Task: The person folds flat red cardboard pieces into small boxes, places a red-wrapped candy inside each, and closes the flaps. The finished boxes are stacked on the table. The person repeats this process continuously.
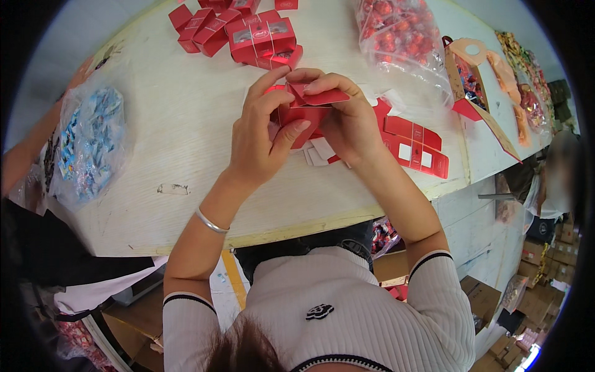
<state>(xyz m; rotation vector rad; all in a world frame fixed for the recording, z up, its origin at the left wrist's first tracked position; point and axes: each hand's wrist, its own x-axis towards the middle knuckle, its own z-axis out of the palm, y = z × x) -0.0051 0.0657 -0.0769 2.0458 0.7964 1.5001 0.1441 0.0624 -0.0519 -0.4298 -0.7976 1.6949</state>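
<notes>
Between my two hands, over the middle of the table, is a small red cardboard box (299,122) with its top flaps raised. My left hand (263,121) wraps round its left side, the thumb across the near face. On the other side my right hand (347,118) grips the box, its fingers bent over a red flap (326,97) at the top. What is inside the box cannot be seen. Flat, unfolded red box blanks (414,146) with white cut-outs lie by my right wrist, partly under it.
Several folded red boxes (260,38) are piled at the far side. A clear bag of red-wrapped sweets (400,34) sits far right, a bag of blue-wrapped ones (93,142) at left. An opened carton (466,77) stands right. Another person's arm (25,158) reaches in at left.
</notes>
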